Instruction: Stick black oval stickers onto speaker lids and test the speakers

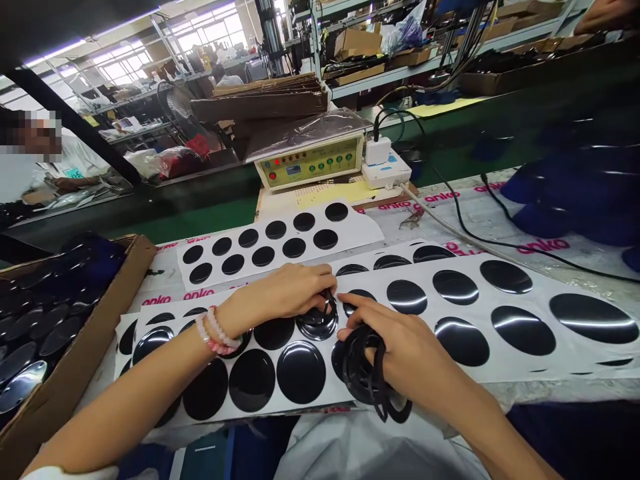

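White sheets (360,283) with rows of glossy black discs lie in front of me, several layers overlapping. My left hand (310,290), a beaded bracelet on its wrist, bends down over one disc (317,327). Its fingertips pinch a thin black ring (329,303) at that disc; the thumb is partly hidden. Just to the right, my right hand (400,340) grips a bunch of thin black rings (363,367) that hangs over the near edge of the sheet. Its thumb and index finger reach toward the left fingertips, and the two hands are close together.
A cardboard box (145,250) of dark discs stands at left. Behind the sheets are a control unit (310,163) with lit buttons, a white power strip (387,172) and a black cable (500,240). Dark blue rounded pieces (560,193) lie at right. Another person (75,157) sits far left.
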A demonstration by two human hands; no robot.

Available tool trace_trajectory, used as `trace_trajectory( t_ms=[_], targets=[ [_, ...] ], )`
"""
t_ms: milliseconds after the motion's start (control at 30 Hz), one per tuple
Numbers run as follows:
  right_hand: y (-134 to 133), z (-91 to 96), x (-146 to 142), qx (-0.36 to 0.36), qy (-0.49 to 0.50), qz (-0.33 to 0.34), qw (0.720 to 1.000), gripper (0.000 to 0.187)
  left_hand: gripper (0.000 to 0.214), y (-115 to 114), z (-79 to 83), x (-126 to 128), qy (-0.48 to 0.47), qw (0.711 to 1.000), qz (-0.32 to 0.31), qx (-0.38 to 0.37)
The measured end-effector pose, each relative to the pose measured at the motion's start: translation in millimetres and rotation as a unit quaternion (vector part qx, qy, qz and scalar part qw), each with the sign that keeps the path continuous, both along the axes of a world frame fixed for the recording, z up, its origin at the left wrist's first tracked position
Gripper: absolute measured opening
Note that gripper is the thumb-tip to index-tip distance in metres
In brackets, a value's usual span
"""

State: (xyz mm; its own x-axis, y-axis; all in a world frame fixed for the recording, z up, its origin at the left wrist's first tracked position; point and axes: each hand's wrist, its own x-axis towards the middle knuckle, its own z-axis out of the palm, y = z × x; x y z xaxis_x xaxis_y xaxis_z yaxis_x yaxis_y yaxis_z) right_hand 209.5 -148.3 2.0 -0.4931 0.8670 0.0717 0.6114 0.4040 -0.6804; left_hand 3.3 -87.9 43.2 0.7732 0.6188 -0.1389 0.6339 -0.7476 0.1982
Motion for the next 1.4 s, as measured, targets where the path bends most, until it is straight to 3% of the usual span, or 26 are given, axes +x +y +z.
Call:
trace_trajectory(
  t_ms=[167,300,367,433,533,600,700,800,900,1100,1233,1300,1400],
  targets=[
    [-3.0,-1.2,1.0,-0.006,0.007,-0.007,1.0,0.036,0.01,-9.6,-10.9,-5.8,-0.072,0.997,0.005,0.029],
    [-4.1,-5.1,0.4,-0.004,0.017,-0.014,1.0,0.031,0.01,-27.4,-9.4,-43.2,-0.181,0.98,0.042,0.068],
    [-3.3,-7.8,1.6,-0.006,0.027,-0.016,0.999,0.027,0.011,-40.7,3.2,-74.0,-0.256,0.956,0.101,0.106],
    [-2.6,-9.3,3.9,-0.011,0.036,-0.011,0.999,0.026,0.017,-58.9,19.5,-102.1,-0.336,0.913,0.176,0.15],
    [-3.9,-6.5,6.4,-0.01,0.072,-0.003,0.997,0.03,0.026,-91.3,35.0,-114.9,-0.404,0.863,0.266,0.148],
    [-6.9,-1.7,4.7,-0.01,0.124,0.018,0.992,0.032,0.025,-108.3,32.4,-99.0,-0.375,0.881,0.278,0.077],
    [-13.0,3.2,-3.9,-0.055,0.172,0.101,0.978,0.035,0.034,-114.9,14.0,-57.7,-0.19,0.959,0.211,-0.029],
    [-17.1,0.1,-15.3,-0.095,0.157,0.125,0.975,0.03,0.048,-103.9,-4.3,-26.6,-0.007,0.989,0.15,0.007],
    [-17.1,-6.4,-22.8,-0.089,0.149,0.093,0.98,0.024,0.04,-91.3,-11.4,-17.2,0.044,0.989,0.133,0.039],
    [-15.4,-8.7,-26.0,-0.057,0.14,0.051,0.987,0.011,0.023,-87.1,-17.3,-19.5,0.002,0.994,0.109,0.018],
    [-16.6,-8.6,-24.8,-0.065,0.144,0.053,0.986,0.011,0.02,-98.5,-22.9,-33.1,-0.109,0.985,0.105,0.083],
    [-16.2,-9.2,-22.0,-0.066,0.14,0.052,0.987,0.011,0.021,-108.4,-16.5,-51.3,-0.18,0.973,0.111,0.096],
    [-14.6,-10.3,-12.5,-0.068,0.128,0.045,0.988,0.01,0.022,-124.3,4.6,-87.1,-0.311,0.919,0.202,0.134]
  ],
)
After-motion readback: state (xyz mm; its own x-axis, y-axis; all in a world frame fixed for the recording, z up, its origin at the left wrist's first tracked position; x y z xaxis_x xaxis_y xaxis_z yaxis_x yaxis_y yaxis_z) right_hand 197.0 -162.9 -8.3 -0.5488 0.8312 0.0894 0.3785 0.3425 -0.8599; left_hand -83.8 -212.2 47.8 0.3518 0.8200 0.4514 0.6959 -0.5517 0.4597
